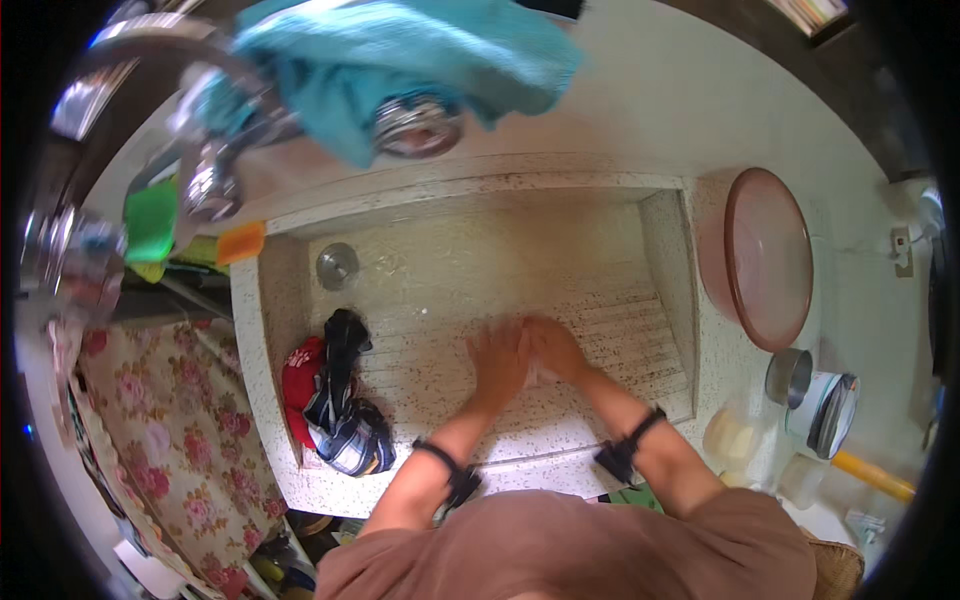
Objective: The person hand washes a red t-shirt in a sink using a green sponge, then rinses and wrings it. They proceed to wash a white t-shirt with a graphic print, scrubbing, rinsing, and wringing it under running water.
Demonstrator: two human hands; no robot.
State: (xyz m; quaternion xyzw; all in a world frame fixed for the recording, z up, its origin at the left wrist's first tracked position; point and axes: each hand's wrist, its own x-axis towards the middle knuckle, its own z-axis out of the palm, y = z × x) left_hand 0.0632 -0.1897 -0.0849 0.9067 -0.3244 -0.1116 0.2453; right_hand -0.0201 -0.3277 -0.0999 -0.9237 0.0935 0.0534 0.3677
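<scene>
Over the ribbed washboard floor of a speckled stone sink, both my hands meet near the middle. My left hand has its fingers stretched forward and apart, their tips smeared by motion. My right hand lies against its right side; its fingers are blurred, so their grip is unclear. A small pale pinkish thing shows just below and between the hands, mostly covered; I cannot make out its kind. Damp clothes in a heap rest on the sink's left front edge: a red piece and a dark plaid piece.
A metal drain sits at the far left of the sink. A teal cloth hangs over the taps behind. On the right ledge, a pink basin leans near a metal cup and a white tub. A floral curtain hangs left.
</scene>
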